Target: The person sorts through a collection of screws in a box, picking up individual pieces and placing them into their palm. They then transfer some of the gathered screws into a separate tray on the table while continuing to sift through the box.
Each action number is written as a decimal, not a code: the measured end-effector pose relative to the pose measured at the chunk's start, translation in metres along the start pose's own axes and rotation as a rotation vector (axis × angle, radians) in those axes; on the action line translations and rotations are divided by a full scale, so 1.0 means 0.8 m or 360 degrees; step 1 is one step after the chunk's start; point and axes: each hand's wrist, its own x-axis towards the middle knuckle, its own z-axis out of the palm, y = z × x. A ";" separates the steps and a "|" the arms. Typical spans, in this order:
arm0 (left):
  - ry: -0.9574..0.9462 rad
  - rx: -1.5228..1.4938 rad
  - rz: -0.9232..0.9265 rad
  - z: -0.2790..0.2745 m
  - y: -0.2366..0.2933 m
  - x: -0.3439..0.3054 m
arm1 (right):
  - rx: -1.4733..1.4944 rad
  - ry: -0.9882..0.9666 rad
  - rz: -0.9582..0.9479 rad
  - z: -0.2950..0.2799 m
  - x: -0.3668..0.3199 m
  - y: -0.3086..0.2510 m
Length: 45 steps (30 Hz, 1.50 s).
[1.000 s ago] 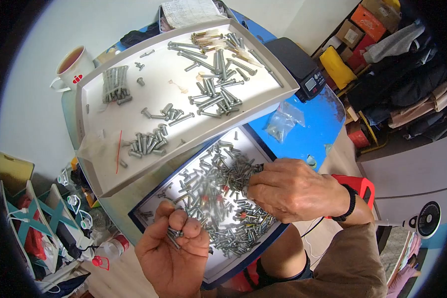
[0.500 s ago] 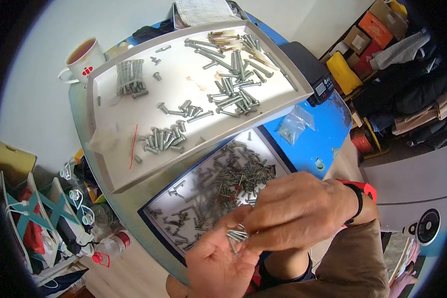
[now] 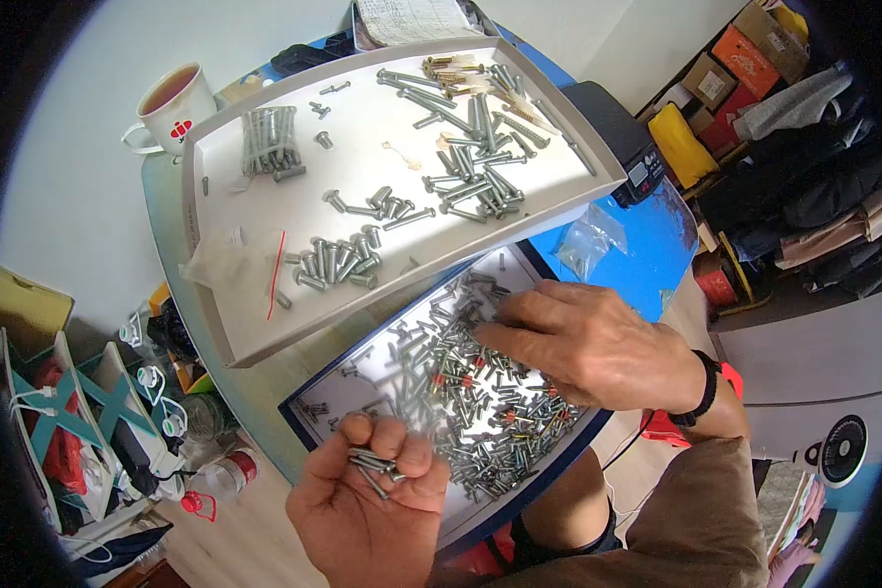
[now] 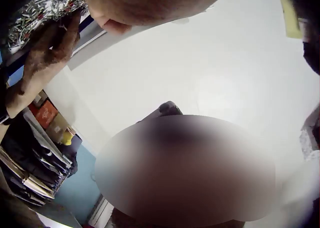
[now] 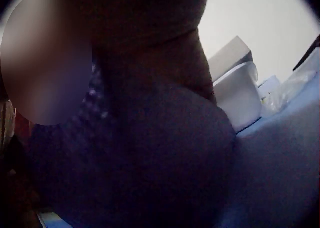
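Note:
In the head view my left hand [image 3: 367,529] is turned palm up, its fingers curled round several small screws [image 3: 372,468]. It is over the near edge of a blue-rimmed box [image 3: 316,376] holding a spread of loose screws [image 3: 500,431]. My right hand [image 3: 598,343] reaches palm down over the far right part of that pile, fingertips right at the screws and nothing visible between them. The left wrist view also has my right hand [image 4: 47,60] extended to the screws. Blur covers part of the pile beside my left hand.
Behind stands a shallow white tray [image 3: 363,176] with larger bolts [image 3: 338,260] in groups and a bundle of bolts [image 3: 272,139]. A mug [image 3: 174,106] stands at its left, a black scale [image 3: 608,142] at its right. A small clear bag [image 3: 591,240] lies on the blue table [image 3: 652,260].
Half a second ago my right hand was at my left palm, by the screws there. Since then it has moved away and up to the pile, and my left hand has shifted left, fingers curling.

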 end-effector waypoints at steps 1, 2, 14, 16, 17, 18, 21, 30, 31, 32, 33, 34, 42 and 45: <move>-0.0048 0.0001 -0.0033 -0.001 0.004 0.001 | 0.0002 0.0001 0.0000 0.002 0.001 -0.001; -0.0043 0.0004 -0.0033 -0.001 0.005 0.002 | -0.0022 0.0003 0.0011 0.004 0.002 -0.002; -0.0032 0.0099 -0.0035 -0.002 0.006 0.010 | 0.0005 -0.0072 -0.0329 0.004 -0.043 -0.007; -0.0060 0.0016 -0.0056 -0.003 0.005 0.013 | 0.0003 -0.0096 -0.0322 0.000 -0.053 -0.005; -0.0062 0.0017 -0.0060 -0.003 0.005 0.015 | 0.0018 -0.0118 -0.0317 -0.001 -0.058 -0.003; -0.0061 0.0020 -0.0056 -0.004 0.006 0.016 | 0.0033 -0.0140 -0.0310 -0.002 -0.063 -0.001; -0.0038 0.0017 -0.0051 -0.003 0.006 0.020 | 0.0026 -0.0176 -0.0256 -0.013 -0.069 0.002; -0.0015 -0.0013 -0.0035 -0.002 0.009 0.026 | -0.0063 0.0004 -0.0249 0.001 -0.078 0.003; -0.0002 0.0019 -0.0016 -0.002 0.009 0.026 | -0.0063 0.0003 -0.0248 0.000 -0.079 0.002; -0.0001 0.0018 -0.0018 -0.001 0.009 0.026 | -0.0113 -0.0018 -0.0235 -0.003 -0.080 0.001; 0.0009 -0.0012 -0.0028 -0.001 0.010 0.026 | -0.0162 -0.0040 -0.0222 -0.005 -0.081 0.000; 0.0019 -0.0041 -0.0039 -0.001 0.010 0.026 | -0.0162 -0.0041 -0.0220 -0.005 -0.080 -0.001; -0.0010 0.0065 0.0002 -0.006 0.010 0.027 | -0.0203 0.0196 -0.0110 -0.005 -0.050 0.011; 0.0005 0.0037 -0.0007 -0.003 0.007 0.026 | -0.0233 0.0172 -0.0093 -0.005 -0.033 0.017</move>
